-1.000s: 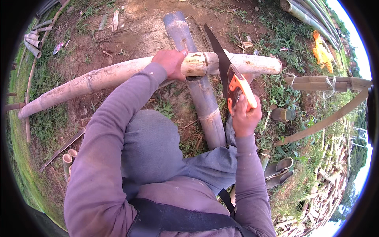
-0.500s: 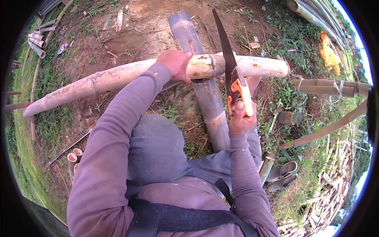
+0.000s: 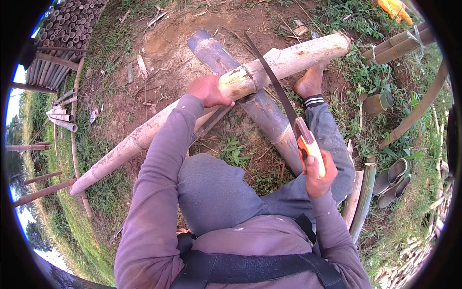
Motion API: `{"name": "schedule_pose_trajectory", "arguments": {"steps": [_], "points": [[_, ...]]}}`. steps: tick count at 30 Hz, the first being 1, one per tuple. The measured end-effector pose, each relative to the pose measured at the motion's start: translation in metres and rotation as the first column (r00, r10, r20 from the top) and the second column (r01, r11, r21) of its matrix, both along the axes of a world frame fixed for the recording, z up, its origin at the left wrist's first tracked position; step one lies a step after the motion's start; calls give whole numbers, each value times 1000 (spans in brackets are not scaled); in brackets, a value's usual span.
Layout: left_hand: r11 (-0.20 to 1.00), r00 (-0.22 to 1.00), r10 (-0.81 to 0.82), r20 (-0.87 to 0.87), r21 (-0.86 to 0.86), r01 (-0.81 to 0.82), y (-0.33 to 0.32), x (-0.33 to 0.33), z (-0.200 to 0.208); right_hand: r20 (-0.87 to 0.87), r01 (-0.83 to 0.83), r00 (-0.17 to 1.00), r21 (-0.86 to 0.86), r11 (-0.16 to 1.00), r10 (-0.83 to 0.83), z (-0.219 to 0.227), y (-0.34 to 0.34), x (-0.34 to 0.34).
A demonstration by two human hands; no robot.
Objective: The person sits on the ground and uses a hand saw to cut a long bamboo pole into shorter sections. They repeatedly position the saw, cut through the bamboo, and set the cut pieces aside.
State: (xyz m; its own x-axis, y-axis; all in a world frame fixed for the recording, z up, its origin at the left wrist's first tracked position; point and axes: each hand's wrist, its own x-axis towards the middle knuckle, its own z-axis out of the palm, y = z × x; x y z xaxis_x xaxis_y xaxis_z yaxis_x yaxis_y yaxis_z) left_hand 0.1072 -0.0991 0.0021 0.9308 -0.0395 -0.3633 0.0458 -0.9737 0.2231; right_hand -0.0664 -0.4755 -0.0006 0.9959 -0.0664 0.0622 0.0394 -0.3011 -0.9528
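Observation:
A thick pale bamboo pole (image 3: 154, 124) slants across in front of me, its cut end at the far right. My left hand (image 3: 209, 90) is closed over the pole near its middle, thumb on the near side. In my right hand (image 3: 320, 173) is the orange handle of a handsaw (image 3: 278, 87), fingers wrapped round it. The saw's dark blade crosses the pole just right of a node, its tip beyond the far side. Whether the teeth are in a cut I cannot tell. A darker grey bamboo pole (image 3: 272, 118) lies crosswise beneath the pale one.
My bare foot (image 3: 310, 81) is beside the pale pole's right part. Rubber boots (image 3: 392, 183) and upright bamboo pieces (image 3: 363, 200) stand at right. Tied bamboo rails (image 3: 399, 45) are at the upper right. Stacked bamboo (image 3: 65, 29) fills a rack at the upper left.
My right hand has drawn the saw back toward me, so its handle is farther from the pole. The view has turned, and the pole appears more slanted. My left hand keeps its hold.

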Motion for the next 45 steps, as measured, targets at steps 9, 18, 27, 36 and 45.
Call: {"name": "schedule_pose_trajectory", "arguments": {"steps": [9,18,27,36,45], "points": [[997,998,-52,22,-54,53,-14,13,-20,295,3,955,-117,993,32,-14,35,83],[997,999,-42,5,-63,43,-1,12,-18,-42,-45,998,-72,996,42,22,-30,-37],[999,999,-38,25,-35,39,-9,9,-13,168,-8,986,-36,999,14,5,69,112],[998,998,-54,29,-29,55,-2,11,-14,-36,-60,998,-92,994,57,23,-6,7],[999,999,-37,27,-26,38,-9,10,-12,95,-43,994,-96,994,52,34,74,123]]}}
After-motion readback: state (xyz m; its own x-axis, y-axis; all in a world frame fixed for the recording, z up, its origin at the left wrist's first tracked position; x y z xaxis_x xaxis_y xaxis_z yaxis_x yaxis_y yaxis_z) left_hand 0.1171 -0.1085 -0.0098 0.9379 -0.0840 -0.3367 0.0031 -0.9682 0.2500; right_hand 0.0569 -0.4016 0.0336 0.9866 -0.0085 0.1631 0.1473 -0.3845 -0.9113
